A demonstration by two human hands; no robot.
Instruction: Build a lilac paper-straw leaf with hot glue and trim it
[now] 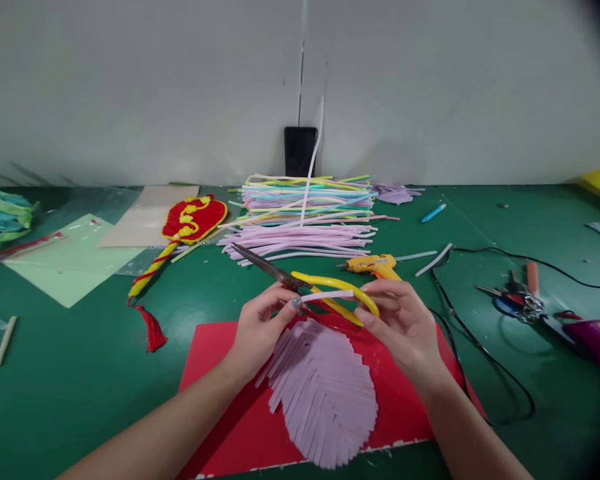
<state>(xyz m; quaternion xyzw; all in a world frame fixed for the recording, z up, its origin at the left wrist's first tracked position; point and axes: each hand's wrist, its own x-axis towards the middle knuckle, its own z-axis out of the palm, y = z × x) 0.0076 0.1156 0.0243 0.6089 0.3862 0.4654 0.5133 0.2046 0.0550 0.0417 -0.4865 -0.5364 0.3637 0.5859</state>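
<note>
My left hand (pixel 263 323) and my right hand (pixel 403 320) pinch the two ends of a short pale pink foam strip (pixel 327 295) held level above the work. Yellow-handled scissors (pixel 300 280) lie just behind the strip, blades pointing up and left; my right fingers touch their yellow loop. Below the hands a lilac leaf shape (pixel 325 393), built of overlapping strips, rests on a red sheet (pixel 220 413) on the green table (pixel 80 380).
A stack of pastel foam strips (pixel 305 213) sits behind, with a yellow glue gun (pixel 373 265) and its black cord (pixel 480 347) to the right. A red and yellow fan with tassel (pixel 185 230), pliers and scissors (pixel 520 300), a blue pen (pixel 433 213) lie around.
</note>
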